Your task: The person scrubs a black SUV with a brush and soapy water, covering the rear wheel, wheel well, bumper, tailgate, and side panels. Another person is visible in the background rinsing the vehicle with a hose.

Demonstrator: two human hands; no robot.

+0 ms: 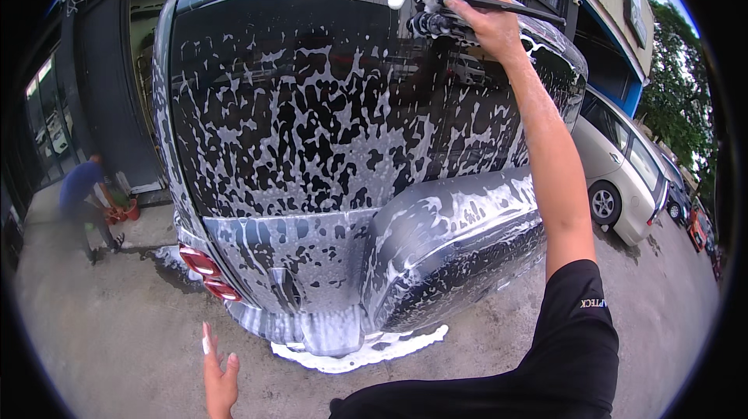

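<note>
My right hand [492, 23] is raised at the top of a dark car's rear window [296, 91]. Its fingers are closed around the dark handle of a detailing brush [534, 10]. The brush's pale, foam-covered bristles press near the upper edge of the glass, just above a black foamy fitting [436, 26]. White foam runs down the window and the tailgate [319, 243]. Low on the left, my left hand [220, 380] hangs apart from the car, fingers stretched out, with a bit of foam on a fingertip.
A spare wheel cover [452, 224] juts from the tailgate, right of the red tail light [199, 261]. Foam pools on the concrete [354, 357] under the bumper. A person [82, 193] bends by a red bucket [132, 209] at left. A silver car [623, 169] stands at right.
</note>
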